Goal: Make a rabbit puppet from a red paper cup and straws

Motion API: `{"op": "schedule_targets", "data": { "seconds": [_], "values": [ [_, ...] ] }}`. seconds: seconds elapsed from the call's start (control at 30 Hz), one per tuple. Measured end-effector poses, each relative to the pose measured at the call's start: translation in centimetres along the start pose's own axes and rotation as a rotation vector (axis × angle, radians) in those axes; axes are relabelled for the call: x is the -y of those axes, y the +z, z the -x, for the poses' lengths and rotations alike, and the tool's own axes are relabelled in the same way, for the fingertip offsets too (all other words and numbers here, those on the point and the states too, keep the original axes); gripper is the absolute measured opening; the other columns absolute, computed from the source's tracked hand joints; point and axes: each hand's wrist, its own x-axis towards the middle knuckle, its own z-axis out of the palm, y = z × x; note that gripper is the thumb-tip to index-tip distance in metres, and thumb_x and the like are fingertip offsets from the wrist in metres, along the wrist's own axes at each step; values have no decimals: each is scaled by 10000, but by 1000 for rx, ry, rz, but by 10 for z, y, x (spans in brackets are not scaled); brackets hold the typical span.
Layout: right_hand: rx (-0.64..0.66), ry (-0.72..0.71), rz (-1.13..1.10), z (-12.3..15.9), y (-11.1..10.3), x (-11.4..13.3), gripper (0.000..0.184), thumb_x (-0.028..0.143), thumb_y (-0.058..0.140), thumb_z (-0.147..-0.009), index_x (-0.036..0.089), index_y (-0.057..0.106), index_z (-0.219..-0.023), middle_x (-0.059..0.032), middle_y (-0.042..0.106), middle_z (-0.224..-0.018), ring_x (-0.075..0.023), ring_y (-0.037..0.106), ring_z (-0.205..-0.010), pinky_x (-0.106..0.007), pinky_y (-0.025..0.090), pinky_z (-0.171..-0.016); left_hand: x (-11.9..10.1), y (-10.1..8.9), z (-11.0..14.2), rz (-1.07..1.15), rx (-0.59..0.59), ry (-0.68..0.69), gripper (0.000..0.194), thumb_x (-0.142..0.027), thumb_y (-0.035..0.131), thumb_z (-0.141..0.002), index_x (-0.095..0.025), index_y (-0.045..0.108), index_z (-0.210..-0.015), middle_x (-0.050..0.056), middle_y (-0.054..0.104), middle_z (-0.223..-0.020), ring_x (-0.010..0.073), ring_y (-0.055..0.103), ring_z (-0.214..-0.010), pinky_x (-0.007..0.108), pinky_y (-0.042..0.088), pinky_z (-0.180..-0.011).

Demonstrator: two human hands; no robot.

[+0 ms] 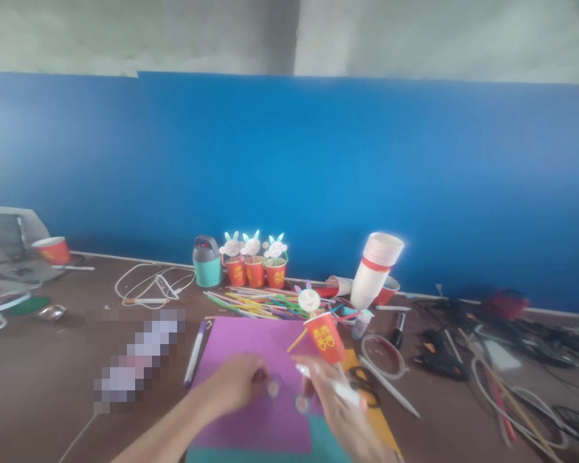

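The left hand (236, 382) is ungloved, with slender fingers and a smoothly rounded back. Directly behind it, the left forearm (174, 421) is bare as well, a long, even shape that broadens gently away from the hand. The right hand (335, 411) is ungloved too, narrow in build; just behind it shows a short bare stretch of right wrist (367, 444). Finer details such as nails and creases are blurred.

Left fingers (255, 366) curled, right fingers (321, 379) bent nearby.
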Motion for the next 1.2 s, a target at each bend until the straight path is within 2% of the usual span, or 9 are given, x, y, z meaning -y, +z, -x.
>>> {"op": "schedule_targets", "data": {
  "seconds": [0.1,0.2,0.27,0.43,0.63,0.8,1.2],
  "values": [
    [108,176,-71,-11,15,10,368,493,408,-841,216,623,-732,6,520,-557,-159,529,-541,-255,446,-510,2,3,1,-22,-74,35,123,-285,524,-771,-223,617,-822,0,661,-724,166,584,-663,231,317,-547],
    [105,234,-93,-28,31,8,172,383,470,-761,229,510,-694,43,484,-488,-128,422,-428,-226,306,-387,4,4,1,26,-94,67,135,-231,532,-747,-230,596,-865,-15,666,-725,153,586,-641,220,318,-536],
    [76,201,-82,-38,39,0,146,340,494,-709,235,429,-632,48,468,-481,-121,396,-432,-222,260,-383,5,3,1,58,-99,82,178,-162,502,-722,-230,612,-845,-19,676,-723,147,597,-641,215,329,-541],
    [-41,-80,37,-48,45,-24,221,325,487,-715,240,360,-556,61,359,-485,-118,348,-479,-255,302,-464,4,5,-1,73,-82,101,306,-101,452,-691,-255,680,-826,-17,718,-783,158,645,-715,219,389,-625],
    [-72,-53,191,-47,43,-36,198,297,477,-656,244,326,-538,77,312,-476,-111,334,-471,-235,277,-456,5,12,-3,52,-97,83,260,-143,481,-719,-274,679,-826,-24,725,-785,168,653,-717,226,397,-622],
    [-86,-63,197,-48,44,-39,198,279,455,-656,248,302,-536,85,279,-477,-105,296,-456,-231,258,-458,6,13,-4,50,-83,84,250,-141,489,-711,-274,668,-823,-25,731,-808,171,658,-737,222,393,-616],
    [-31,-33,186,-46,43,-35,192,235,467,-663,244,317,-544,86,293,-478,-103,305,-455,-231,243,-459,6,12,-5,4,-89,70,200,-193,503,-731,-275,657,-830,-19,729,-802,182,662,-743,230,402,-623]
  ]
}}
